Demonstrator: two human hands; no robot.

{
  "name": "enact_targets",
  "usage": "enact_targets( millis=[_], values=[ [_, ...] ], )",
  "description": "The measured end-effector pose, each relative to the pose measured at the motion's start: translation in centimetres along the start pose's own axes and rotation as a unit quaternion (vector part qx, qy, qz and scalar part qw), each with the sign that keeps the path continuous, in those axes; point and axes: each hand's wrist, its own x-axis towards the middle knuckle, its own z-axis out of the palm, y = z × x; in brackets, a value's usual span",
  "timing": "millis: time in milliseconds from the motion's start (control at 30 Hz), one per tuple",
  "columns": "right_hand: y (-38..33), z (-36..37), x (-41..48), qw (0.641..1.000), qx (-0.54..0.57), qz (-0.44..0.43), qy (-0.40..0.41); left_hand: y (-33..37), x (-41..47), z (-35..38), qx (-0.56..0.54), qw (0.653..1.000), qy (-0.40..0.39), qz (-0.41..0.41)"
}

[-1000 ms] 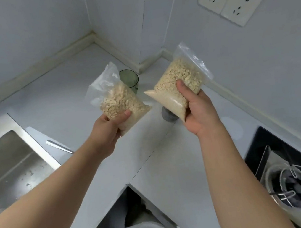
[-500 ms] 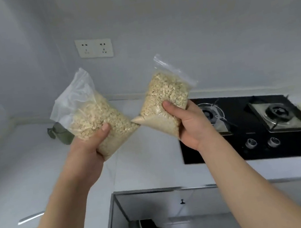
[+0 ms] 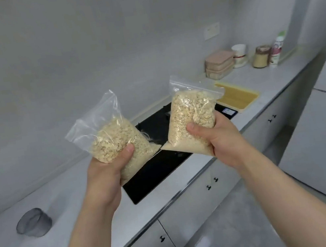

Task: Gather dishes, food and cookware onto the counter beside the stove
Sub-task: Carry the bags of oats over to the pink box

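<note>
Wrapping the left clear plastic oat bag (image 3: 113, 137), my left grip (image 3: 106, 174) clenched it, my right grip (image 3: 223, 137) clenched the right oat bag (image 3: 190, 115).

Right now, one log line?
left hand grips left oat bag | right hand grips right oat bag | neither bag on counter

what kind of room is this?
Most likely a home kitchen: a black stovetop set into a white counter, cabinets below it, and stacked food containers by the wall.
</note>
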Motion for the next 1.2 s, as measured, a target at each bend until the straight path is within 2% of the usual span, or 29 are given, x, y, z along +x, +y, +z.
enact_targets(
  millis=[233,567,733,933,1200],
  values=[
    [-4.1,-15.0,0.3,0.991,-0.018,-0.060,0.122,-3.5,3.7,16.2,0.018,0.994,-0.103,-0.023],
    [-9.5,-37.1,6.4,0.973,-0.059,-0.084,0.206,-11.6,8.6,39.5,0.028,0.986,-0.153,-0.053],
    [-11.1,-42.9,10.9,0.971,-0.059,-0.079,0.217,-13.1,11.5,45.4,0.069,0.985,-0.144,-0.068],
    [-11.7,-46.9,18.4,0.972,-0.057,-0.078,0.216,-14.2,17.8,50.0,0.111,0.984,-0.134,-0.040],
    [-14.3,-50.3,32.3,0.963,-0.116,-0.087,0.225,-15.2,31.3,55.3,0.101,0.988,-0.115,-0.026]
  ],
)
